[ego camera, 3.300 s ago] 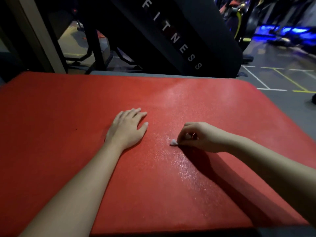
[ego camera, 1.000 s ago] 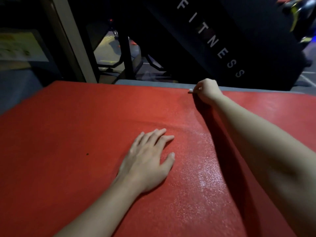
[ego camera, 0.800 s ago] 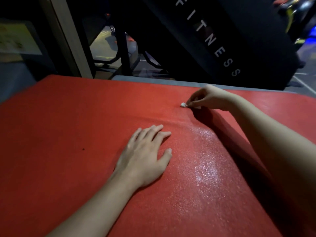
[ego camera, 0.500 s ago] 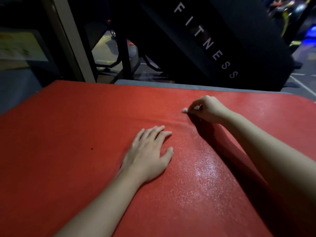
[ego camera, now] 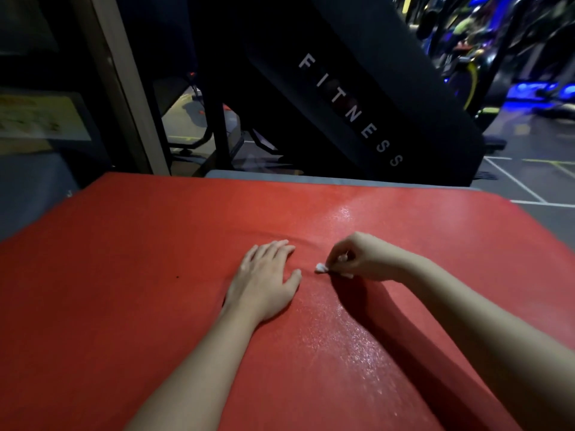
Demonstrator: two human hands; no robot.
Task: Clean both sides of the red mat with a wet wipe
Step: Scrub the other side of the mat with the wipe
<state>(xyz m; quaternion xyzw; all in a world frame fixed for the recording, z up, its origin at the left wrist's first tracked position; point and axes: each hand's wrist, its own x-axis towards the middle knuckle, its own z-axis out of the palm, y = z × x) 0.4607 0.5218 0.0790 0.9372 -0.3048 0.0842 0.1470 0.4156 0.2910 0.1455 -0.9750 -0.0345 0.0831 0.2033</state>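
The red mat (ego camera: 124,275) fills the lower part of the view, lying flat. My left hand (ego camera: 264,281) rests palm down on its middle, fingers straight. Just to its right, my right hand (ego camera: 357,258) pinches a small bunched white wet wipe (ego camera: 321,268) and presses it on the mat surface. A wet, shiny streak (ego camera: 342,331) runs from the far edge down toward me, under and right of the wipe. A small dark speck (ego camera: 177,277) sits on the mat left of my left hand.
Beyond the mat's far edge stands a dark slanted machine panel marked FITNESS (ego camera: 351,110). A beige post (ego camera: 124,88) rises at the back left. Grey floor with painted lines (ego camera: 529,188) lies to the right, with gym machines and blue lights further back.
My right hand has drawn the wipe from the mat's far edge back toward me, now level with my left hand. The left hand has stayed flat in place.
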